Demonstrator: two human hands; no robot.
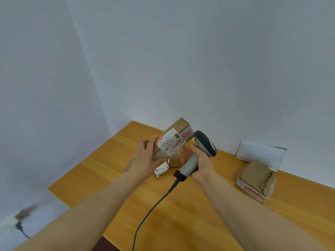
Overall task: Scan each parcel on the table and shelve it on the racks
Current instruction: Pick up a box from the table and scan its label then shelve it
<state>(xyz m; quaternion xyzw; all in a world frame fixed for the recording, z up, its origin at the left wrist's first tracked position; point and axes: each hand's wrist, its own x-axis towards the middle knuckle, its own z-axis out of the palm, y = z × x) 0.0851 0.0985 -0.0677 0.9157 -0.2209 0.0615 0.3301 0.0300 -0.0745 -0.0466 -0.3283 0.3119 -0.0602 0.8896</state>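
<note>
Scanning looks like the step right now. The left hand (145, 158) holds a brown box (178, 128) up above the table (181, 214), with its fingers curled round the lower end. The white label (171, 142) on the box faces the person. The right hand (201, 163) is wrapped tight round the handle of a scanner (204, 142), whose head is just beside the label. A dark cord (152, 209) hangs from the scanner over the table.

To do this well, I think the box should be held steady and tipped so the bars on the label face the scanner's front, with no thumb over them.

More parcels wait on the table: a small box (161, 169) under the hands, a crumpled box (256, 180) to the right, and a white bag (261, 154) by the wall. No racks can be seen.
</note>
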